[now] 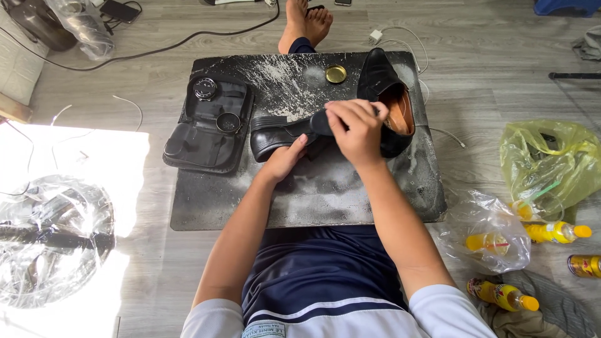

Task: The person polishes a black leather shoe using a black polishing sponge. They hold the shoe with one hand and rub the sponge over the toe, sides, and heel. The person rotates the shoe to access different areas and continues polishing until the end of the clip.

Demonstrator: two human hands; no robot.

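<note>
A black leather shoe lies on its side on a dark, paint-stained board on the floor. My left hand grips it from below, near the sole. My right hand presses a black brush onto the shoe's upper. Just behind my right hand stands a second black shoe with a tan lining. An open black shoe-care case with round tins lies at the board's left. A small gold tin lid sits near the board's far edge.
My bare feet stick out beyond the board. Several yellow bottles and plastic bags lie at the right. Crumpled clear plastic sits at the left in bright sunlight. Cables run across the grey wooden floor.
</note>
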